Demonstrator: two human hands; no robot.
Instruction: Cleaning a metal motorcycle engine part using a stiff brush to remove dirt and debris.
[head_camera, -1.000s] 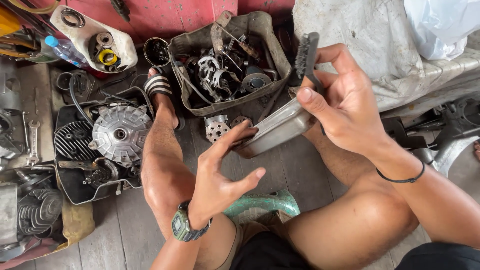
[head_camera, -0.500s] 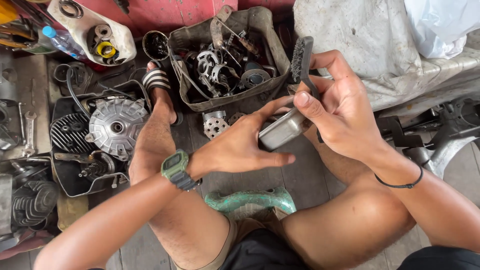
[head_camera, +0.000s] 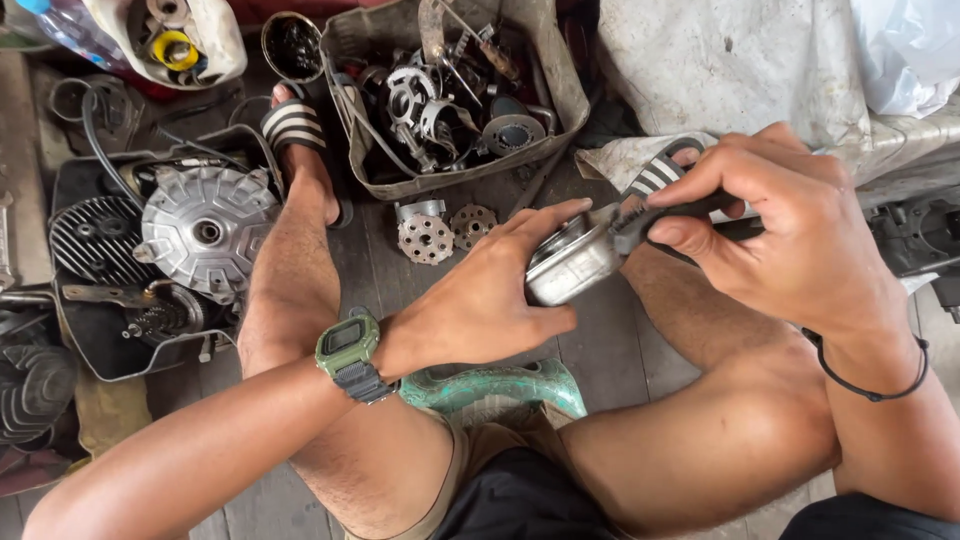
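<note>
The person sits low on a dark wooden floor (head_camera: 600, 340) with both knees up, and stuff is packed in on almost every side. The only bare bit of floor is the small patch between the 2 legs, under the hands. At the top edge sits a grey tub of metal parts (head_camera: 560, 80), full of gears and rings. Just below it, 2 small toothed discs (head_camera: 447, 232) lie flat on the floor, close to the left hand. On the left side a round silver engine cover (head_camera: 208, 232) rests in a black tray (head_camera: 90, 350), just beside the left leg, so there is not much room that way. A dusty grey cloth (head_camera: 730, 70) fills the top right. A green curved seat edge (head_camera: 500, 385) pokes out between the thighs. In the middle, above the bare patch, the left hand (head_camera: 480, 305) holds a shiny silver metal part (head_camera: 570, 265) (it looks like a short round can). Its fingers are curled round the part from below and the thumb lies along the top. The right hand (head_camera: 790, 235) has its fingers squeezed tight on a dark tool handle (head_camera: 670, 212), and the tool's tip touches the top end of the silver part. A green watch (head_camera: 348, 348) sits on the left wrist.
</note>
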